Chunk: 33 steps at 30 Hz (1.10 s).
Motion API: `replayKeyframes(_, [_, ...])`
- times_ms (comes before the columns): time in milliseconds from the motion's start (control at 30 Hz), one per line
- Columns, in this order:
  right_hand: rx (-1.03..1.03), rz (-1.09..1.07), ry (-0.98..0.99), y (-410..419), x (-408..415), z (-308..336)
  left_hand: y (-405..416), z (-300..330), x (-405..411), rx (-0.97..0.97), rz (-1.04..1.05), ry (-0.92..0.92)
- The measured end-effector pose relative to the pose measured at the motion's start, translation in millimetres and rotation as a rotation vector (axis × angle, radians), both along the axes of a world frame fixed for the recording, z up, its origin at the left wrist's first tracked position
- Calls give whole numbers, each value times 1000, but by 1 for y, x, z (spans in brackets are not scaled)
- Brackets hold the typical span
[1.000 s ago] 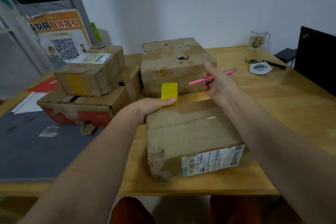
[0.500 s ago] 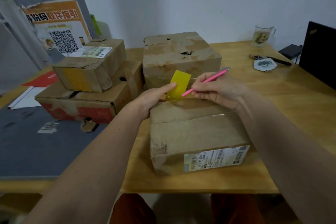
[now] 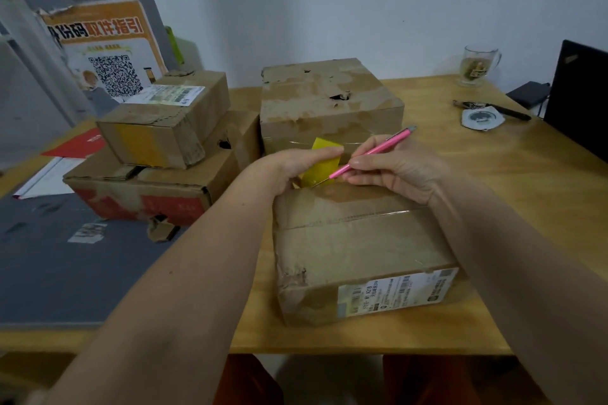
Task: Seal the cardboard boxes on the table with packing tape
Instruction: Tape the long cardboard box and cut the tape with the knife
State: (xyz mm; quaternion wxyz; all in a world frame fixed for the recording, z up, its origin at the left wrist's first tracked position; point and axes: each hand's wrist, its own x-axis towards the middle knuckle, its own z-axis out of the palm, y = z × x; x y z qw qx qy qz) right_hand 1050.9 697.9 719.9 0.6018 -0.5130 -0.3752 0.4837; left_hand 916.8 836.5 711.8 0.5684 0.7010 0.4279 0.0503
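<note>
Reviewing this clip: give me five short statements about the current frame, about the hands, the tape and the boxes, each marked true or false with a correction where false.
1. The left hand pinches a strip of yellow tape. True.
2. The right hand holds a black marker. False: it holds a pink pen-shaped cutter, tip at the tape.
3. The nearest box carries a shipping label on its front face. True.
4. The glass mug stands on top of a cardboard box. False: it stands on the wooden table, far right, near the wall.
5. On the left, a smaller box sits stacked on a larger box. True.
</note>
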Motion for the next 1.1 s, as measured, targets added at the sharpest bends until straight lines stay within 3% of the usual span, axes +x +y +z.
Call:
replayKeyframes(133, [42, -27, 24, 2, 1, -1, 2, -4, -10, -190, 93, -347])
replayKeyframes(233, [75, -34, 31, 2, 1, -1, 0, -6, -16, -150, 88, -460])
replayKeyframes(567, [43, 0, -98, 1, -8, -3, -7, -1, -24, -83, 24, -474])
replayKeyframes(800, [-1, -253, -195, -2, 1, 3, -2, -9, -30, -96, 108, -555])
replayKeyframes(967, [-24, -413, -368, 5, -1, -3, -6, -8, -31, -98, 127, -594])
replayKeyframes(1100, [-46, -400, -518, 5, -4, -6, -8, -3, -34, -85, 150, -584])
